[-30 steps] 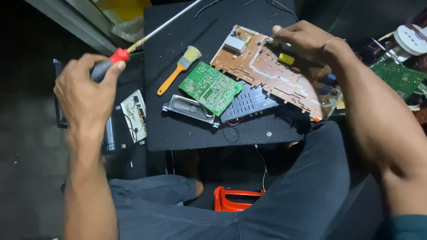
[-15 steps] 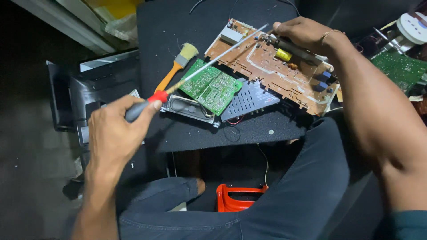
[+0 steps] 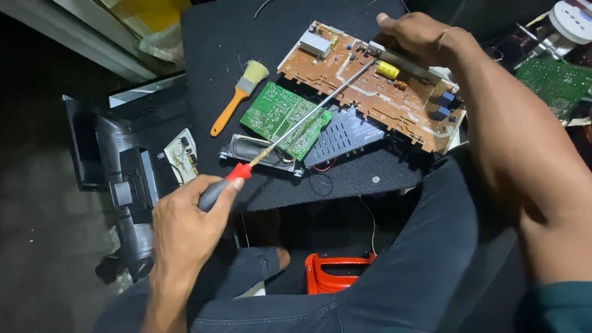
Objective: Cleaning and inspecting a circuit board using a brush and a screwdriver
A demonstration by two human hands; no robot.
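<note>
Screwdriver (image 3: 296,126) in left hand (image 3: 185,231), fist closed on handle, long shaft reaching to brown circuit board (image 3: 376,86) on black table (image 3: 246,49). Right hand (image 3: 416,34) pinches board's far edge. Best: steady board, keep tip seated, shaft in line, avoid yellow capacitor (image 3: 387,69).

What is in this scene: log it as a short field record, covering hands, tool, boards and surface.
left hand: left hand grips a long screwdriver with red and black handle
screwdriver tip: on the large brown circuit board
right hand: right hand holds the brown board's far edge
beside: small green circuit board, under the shaft; orange-handled brush
surface: black mat
</note>
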